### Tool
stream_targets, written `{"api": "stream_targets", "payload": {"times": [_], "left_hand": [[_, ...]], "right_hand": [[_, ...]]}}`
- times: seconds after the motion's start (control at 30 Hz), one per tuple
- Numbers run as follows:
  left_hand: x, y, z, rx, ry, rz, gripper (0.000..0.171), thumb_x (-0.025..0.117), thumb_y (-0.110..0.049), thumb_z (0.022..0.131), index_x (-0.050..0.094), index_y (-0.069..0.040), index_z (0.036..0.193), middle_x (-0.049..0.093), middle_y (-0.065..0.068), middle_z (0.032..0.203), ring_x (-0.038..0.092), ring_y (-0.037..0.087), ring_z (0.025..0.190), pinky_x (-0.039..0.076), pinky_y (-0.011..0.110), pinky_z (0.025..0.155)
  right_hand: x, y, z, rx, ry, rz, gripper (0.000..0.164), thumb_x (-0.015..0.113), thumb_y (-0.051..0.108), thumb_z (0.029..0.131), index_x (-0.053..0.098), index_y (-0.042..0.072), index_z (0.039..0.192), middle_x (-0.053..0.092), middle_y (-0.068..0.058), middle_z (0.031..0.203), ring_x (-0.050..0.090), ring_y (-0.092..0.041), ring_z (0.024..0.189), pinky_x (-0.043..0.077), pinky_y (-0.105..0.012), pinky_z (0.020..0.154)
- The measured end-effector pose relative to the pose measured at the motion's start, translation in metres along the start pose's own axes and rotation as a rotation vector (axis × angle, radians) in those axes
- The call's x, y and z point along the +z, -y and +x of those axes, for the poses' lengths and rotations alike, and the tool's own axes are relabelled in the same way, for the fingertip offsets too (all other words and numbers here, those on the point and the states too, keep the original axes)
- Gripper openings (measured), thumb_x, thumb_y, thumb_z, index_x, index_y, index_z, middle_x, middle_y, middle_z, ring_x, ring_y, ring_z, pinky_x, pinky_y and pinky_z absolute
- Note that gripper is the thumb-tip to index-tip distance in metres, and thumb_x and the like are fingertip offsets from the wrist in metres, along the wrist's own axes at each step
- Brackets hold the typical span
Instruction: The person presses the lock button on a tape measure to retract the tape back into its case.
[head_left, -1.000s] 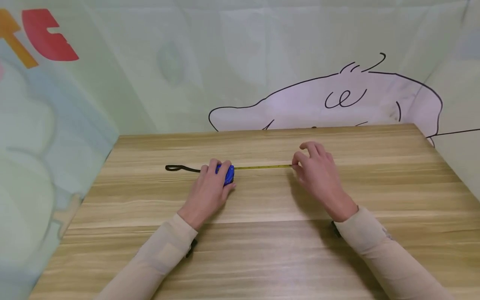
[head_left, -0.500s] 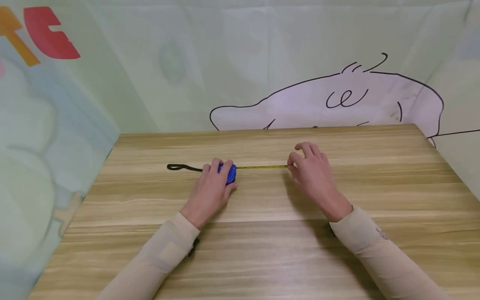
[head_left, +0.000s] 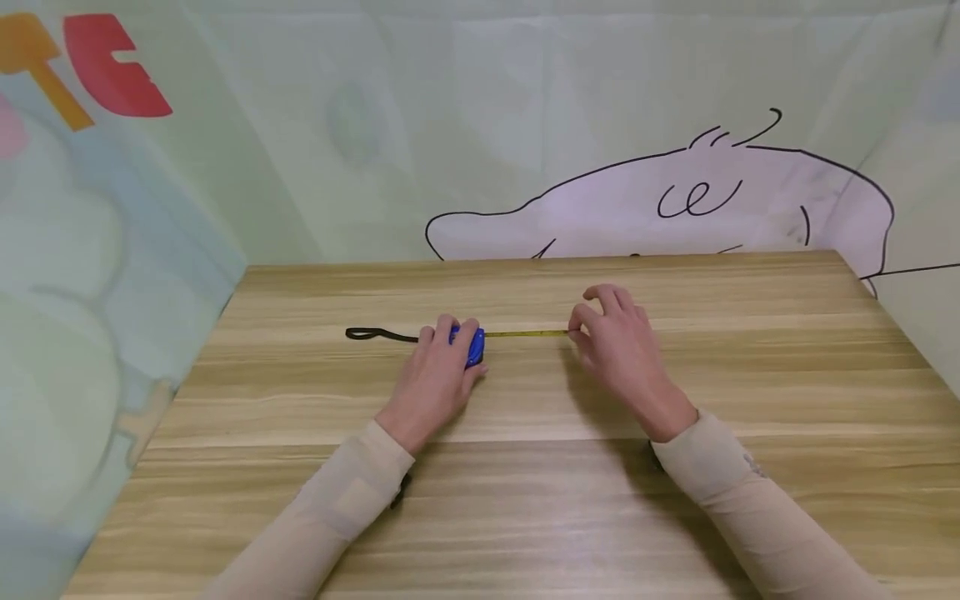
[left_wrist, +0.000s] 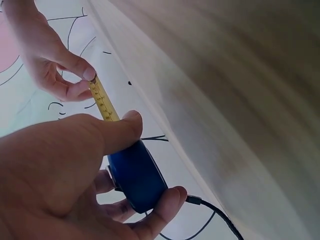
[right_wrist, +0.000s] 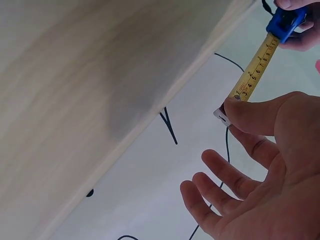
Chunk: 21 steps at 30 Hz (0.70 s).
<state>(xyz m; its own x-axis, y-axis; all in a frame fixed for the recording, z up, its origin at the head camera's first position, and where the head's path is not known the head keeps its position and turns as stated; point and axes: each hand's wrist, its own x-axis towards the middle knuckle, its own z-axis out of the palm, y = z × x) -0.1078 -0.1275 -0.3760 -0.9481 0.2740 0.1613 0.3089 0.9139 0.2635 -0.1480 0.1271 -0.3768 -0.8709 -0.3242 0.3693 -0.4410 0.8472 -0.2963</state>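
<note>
A blue tape measure (head_left: pixel 476 347) is gripped in my left hand (head_left: pixel 431 379), thumb on one side and fingers round the other. In the left wrist view its case (left_wrist: pixel 137 175) shows between thumb and fingertips. A short length of yellow blade (head_left: pixel 525 334) runs straight out to the right. My right hand (head_left: pixel 622 354) pinches the blade's end between thumb and index finger, the other fingers spread loosely. In the right wrist view the metal end hook (right_wrist: pixel 221 116) peeks out beside the thumb, and numbers show along the blade. A black wrist strap (head_left: pixel 378 334) trails left from the case.
Both hands are over a wood-grain table (head_left: pixel 525 517). Behind it hangs a pale printed backdrop (head_left: pixel 420 125) with a cartoon outline and coloured letters. Dark wrist cameras show under both sleeve cuffs.
My right hand has moved left toward the case, and the exposed blade has become shorter. The left hand with the tape measure sits slightly further right in view. Both grips stay the same.
</note>
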Motion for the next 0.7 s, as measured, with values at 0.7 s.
{"api": "stream_targets", "payload": {"times": [0.7], "left_hand": [[0.004,-0.010,-0.002,0.022,-0.030,0.012,0.052,0.073,-0.028,0.103,0.053,-0.006,0.146,0.055,0.023,0.132,0.059,0.042,0.110,0.062,0.051,0.083]], "right_hand": [[0.005,0.015,0.002,-0.033,0.005,-0.005,0.008,0.076,0.006,0.096,0.072,0.010,0.090,0.060,-0.019,0.136,0.050,-0.040,0.133,0.048,-0.060,0.098]]}}
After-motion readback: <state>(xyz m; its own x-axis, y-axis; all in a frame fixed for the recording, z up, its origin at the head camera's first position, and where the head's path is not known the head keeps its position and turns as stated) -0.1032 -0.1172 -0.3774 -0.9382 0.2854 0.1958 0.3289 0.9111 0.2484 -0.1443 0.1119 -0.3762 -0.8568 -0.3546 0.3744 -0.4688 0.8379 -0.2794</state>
